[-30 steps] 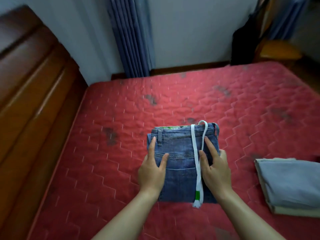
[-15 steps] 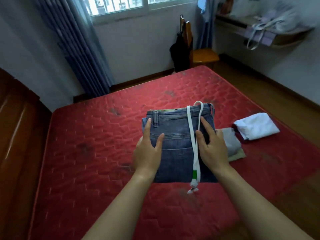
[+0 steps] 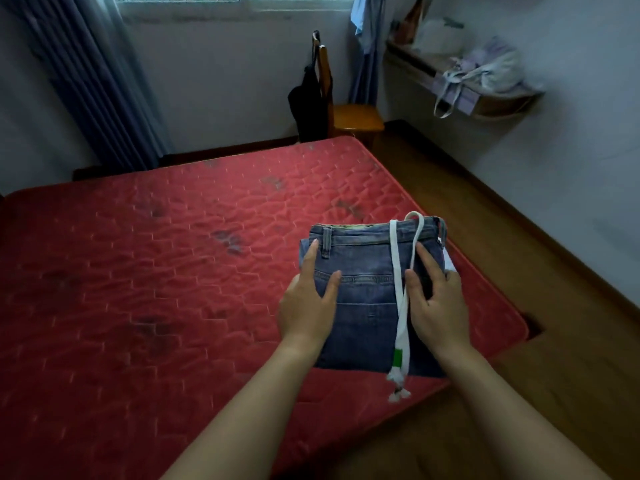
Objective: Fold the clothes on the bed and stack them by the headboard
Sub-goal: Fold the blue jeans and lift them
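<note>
A folded pair of blue jeans (image 3: 367, 292) is held above the right part of the red mattress (image 3: 156, 265). My left hand (image 3: 308, 306) grips the left side of the jeans, thumb on top. On their right side sits my right hand (image 3: 434, 303), fingers spread over the denim. A white drawstring (image 3: 401, 306) with a green patch hangs down the front of the jeans and dangles below them. A sliver of white cloth (image 3: 450, 265) peeks out behind the jeans' right edge; the other folded clothes are hidden.
A wooden chair (image 3: 349, 116) with a black garment over its back stands past the bed's far corner. Wooden floor (image 3: 502, 258) runs along the right. A wall shelf (image 3: 481, 95) holds bags. Curtains (image 3: 93, 88) hang at the far left under a window.
The view has swung right, so the headboard has left the frame. Both hands have carried the jeans rightward over the spot where the grey and white folded clothes lay.
</note>
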The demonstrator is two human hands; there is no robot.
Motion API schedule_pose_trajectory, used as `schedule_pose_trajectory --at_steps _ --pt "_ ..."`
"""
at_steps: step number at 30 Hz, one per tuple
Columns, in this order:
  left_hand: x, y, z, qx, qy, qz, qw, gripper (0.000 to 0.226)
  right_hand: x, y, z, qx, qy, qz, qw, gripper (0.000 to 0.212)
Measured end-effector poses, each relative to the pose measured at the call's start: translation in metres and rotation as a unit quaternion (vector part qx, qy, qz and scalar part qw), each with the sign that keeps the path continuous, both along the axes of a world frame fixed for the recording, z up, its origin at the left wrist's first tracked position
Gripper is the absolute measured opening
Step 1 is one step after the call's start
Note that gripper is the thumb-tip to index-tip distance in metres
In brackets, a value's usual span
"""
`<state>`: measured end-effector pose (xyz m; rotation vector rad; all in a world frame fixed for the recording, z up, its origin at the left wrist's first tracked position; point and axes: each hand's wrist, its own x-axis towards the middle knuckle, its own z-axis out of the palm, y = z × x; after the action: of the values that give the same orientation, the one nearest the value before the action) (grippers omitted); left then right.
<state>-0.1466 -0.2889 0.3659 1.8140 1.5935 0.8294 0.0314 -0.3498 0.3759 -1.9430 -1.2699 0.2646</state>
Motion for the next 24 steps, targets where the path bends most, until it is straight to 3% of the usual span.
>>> schedule_pose_trajectory --at_steps 7,18,24 --pt "0.047 0.045 -0.041 -0.032 0.032 0.027 0.999 0.063 0.056 0.065 -0.048 -0.045 0.009 0.032 0.998 0.043" --pt "0.131 0.151 -0.161 -0.103 0.079 0.049 0.990 0.065 0.147 0.187 -0.176 -0.117 0.004 0.057 0.991 0.047" --pt "0.142 0.192 -0.242 -0.113 0.079 0.156 0.978 0.058 0.150 0.247 -0.262 -0.132 0.021 0.130 0.983 0.052"
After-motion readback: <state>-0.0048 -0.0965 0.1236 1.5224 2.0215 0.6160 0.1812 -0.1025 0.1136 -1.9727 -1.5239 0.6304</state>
